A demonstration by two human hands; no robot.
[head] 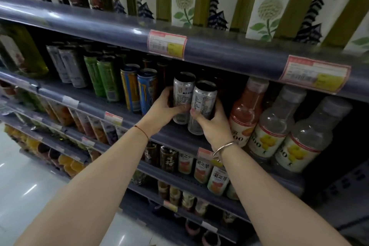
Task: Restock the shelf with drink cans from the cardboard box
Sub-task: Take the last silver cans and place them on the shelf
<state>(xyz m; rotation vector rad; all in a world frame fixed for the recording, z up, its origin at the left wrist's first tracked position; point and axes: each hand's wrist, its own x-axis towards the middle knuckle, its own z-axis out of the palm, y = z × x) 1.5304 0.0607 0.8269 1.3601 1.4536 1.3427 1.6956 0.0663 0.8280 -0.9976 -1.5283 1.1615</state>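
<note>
So the shelf (163,136) both hands are working on is the second grey tier down, and its front lip runs right under the wrists. The tier overhead hangs low, with only a thin strip of clearance above the can tops. Up top there's a row of tall white and olive boxes (267,6) with flower and pagoda prints, well above the hands.

To the right of the right hand, three fat juice bottles (277,124) stand close together; the nearest, an orange-red one, is just beside the right knuckles, so basically no side room there. To the left of the left hand, the blue energy cans (146,90) stand just beside the fingers, then green and silver ones further along. So the open slot is narrow, about two cans wide, and dark toward the back.

Left hand (162,110) is wrapped around the left silver can (182,98), fingers behind, thumb across the front. Right hand (211,124) grips the right silver can (202,106) low down, thumb on the front. Both cans stand upright, touching each other, at the front edge of the shelf. Whether their bottoms actually rest on it, I can't tell, the hands cover that.

The cardboard box isn't anywhere in view.
</note>
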